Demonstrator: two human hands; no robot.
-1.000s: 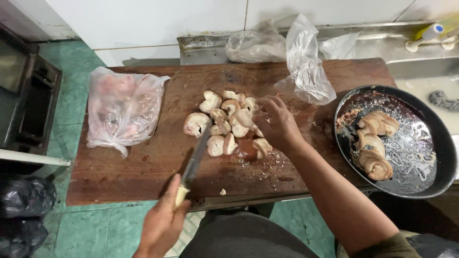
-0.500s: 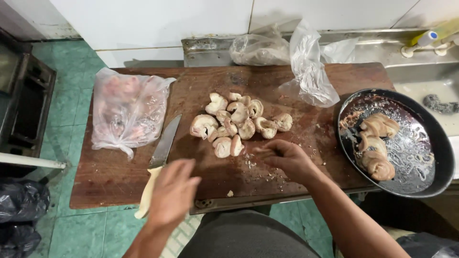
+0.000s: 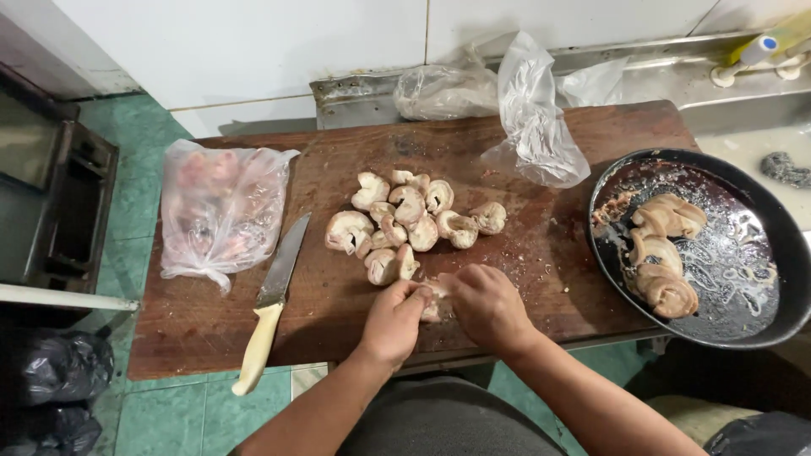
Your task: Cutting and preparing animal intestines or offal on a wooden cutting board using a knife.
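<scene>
Pale, glistening meat is pinched between both hands at the near edge of the wooden cutting board (image 3: 524,253): the left hand (image 3: 393,321) and right hand (image 3: 488,306) close their fingertips together on one small piece of meat (image 3: 432,295), mostly hidden under the knuckles. It looks soft, wet and light, likely slippery, so a fingertip pinch across its thicker body would hold better than its edges (a judgement only). Just beyond lies the heap of similar cut pieces (image 3: 411,221). Left of it rests the knife (image 3: 272,302), then a plastic bag of meat (image 3: 221,211). Right, overhanging the board, a dark pan (image 3: 773,232) holds three larger pieces (image 3: 661,253).
</scene>
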